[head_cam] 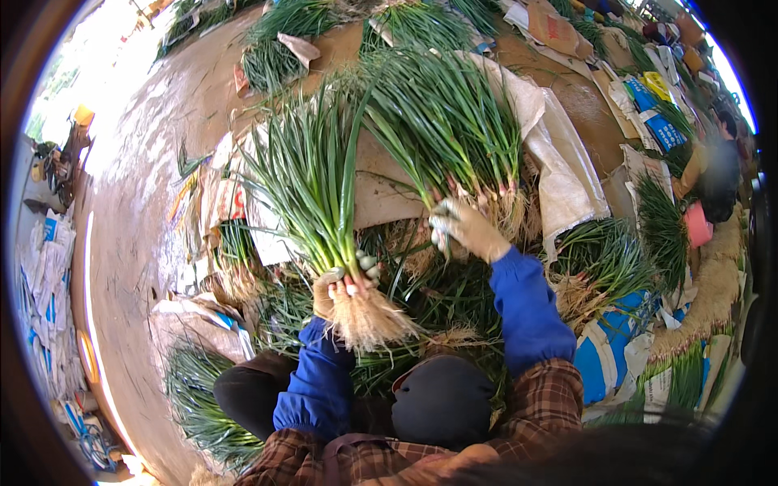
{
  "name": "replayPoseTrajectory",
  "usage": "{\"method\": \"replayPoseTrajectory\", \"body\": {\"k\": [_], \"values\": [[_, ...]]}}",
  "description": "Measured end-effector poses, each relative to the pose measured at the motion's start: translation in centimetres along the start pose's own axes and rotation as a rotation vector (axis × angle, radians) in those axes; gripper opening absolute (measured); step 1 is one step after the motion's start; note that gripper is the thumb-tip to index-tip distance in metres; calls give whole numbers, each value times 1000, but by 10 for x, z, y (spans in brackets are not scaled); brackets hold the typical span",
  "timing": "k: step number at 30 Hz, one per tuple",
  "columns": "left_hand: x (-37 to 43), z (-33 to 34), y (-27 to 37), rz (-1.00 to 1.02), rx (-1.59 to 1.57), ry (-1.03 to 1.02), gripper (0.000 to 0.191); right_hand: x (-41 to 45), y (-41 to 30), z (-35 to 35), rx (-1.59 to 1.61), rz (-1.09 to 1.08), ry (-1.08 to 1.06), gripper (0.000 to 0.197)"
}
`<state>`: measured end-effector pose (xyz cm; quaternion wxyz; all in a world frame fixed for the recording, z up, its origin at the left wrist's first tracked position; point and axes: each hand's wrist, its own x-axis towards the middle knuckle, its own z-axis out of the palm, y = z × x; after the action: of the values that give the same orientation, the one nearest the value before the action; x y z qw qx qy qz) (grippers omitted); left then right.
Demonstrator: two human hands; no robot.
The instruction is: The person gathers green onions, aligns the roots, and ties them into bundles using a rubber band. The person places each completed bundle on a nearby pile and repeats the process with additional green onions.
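My left hand (327,291), in a dirty work glove, grips a bunch of spring onions (322,200) just above the roots. The green leaves fan upward, and pale roots hang in a thick tuft below the fist. To the right, my gloved right hand (465,228) is closed around the lower end of a spring onion stalk at the near edge of a larger heap of spring onions (450,121). That heap lies on a beige woven sack (562,164), its reddish-white bulbs and roots towards me. Loose green leaves (456,304) lie below and between both hands.
Another bundle of spring onions (206,401) lies by my left knee (249,389), and one more (598,267) right of my right forearm. Blue and white sacks (608,352) cover the right side. A person (717,170) sits at the far right. The brown floor (127,273) is wet.
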<state>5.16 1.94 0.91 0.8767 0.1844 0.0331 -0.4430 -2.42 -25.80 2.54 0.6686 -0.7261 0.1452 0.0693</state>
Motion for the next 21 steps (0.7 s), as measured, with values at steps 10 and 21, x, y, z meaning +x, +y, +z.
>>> {"method": "replayPoseTrajectory", "body": {"k": [10,21], "values": [[-12,-13,-20,-104,90,57,40,-40,32,123,-669,-416,529,17],[-43,-32,-23,-119,37,58,43,9,30,130,839,139,5,46]]}}
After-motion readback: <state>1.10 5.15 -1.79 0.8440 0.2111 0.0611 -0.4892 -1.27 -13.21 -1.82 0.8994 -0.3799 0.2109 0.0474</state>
